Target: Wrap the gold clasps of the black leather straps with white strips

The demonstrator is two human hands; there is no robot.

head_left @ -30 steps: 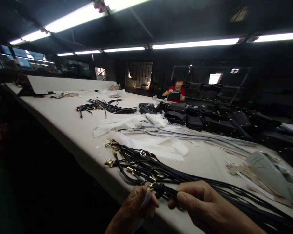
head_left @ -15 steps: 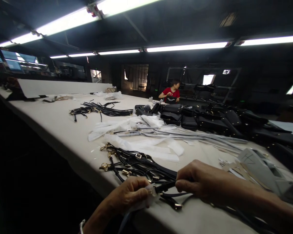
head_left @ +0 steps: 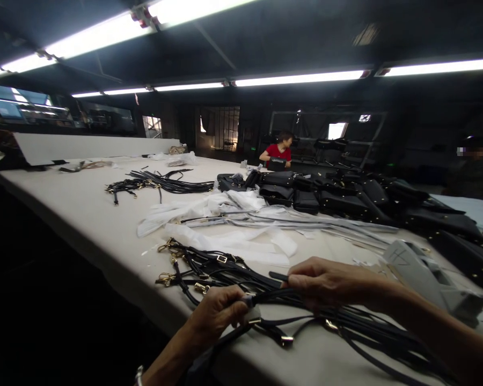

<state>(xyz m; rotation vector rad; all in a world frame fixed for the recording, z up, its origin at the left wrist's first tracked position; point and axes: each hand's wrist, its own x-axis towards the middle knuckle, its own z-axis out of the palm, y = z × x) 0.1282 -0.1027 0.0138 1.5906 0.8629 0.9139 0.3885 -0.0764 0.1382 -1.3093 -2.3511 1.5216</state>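
My left hand (head_left: 221,311) pinches a black strap at the table's front edge, with a bit of pale wrapping by the fingertips. To its right, my right hand (head_left: 317,281) is closed on the same black strap (head_left: 271,295), and a flat strap end pokes out past its fingers. Under and behind both hands lies a pile of black straps (head_left: 233,273) with gold clasps and buckles. A gold-tipped strap end (head_left: 286,340) rests just below the hands.
White wrapping strips (head_left: 233,238) and grey wrapped straps (head_left: 326,224) lie behind the pile. Another strap bundle (head_left: 165,183) is farther left. Black bags (head_left: 334,193) cover the back right, near a grey dispenser (head_left: 426,273). A person in red (head_left: 278,153) is across the table (head_left: 84,214).
The view has turned slightly right. The white wrapping at my left hand shows much less. More strap now spans between my hands, and a strap end has appeared beyond my right fingers.
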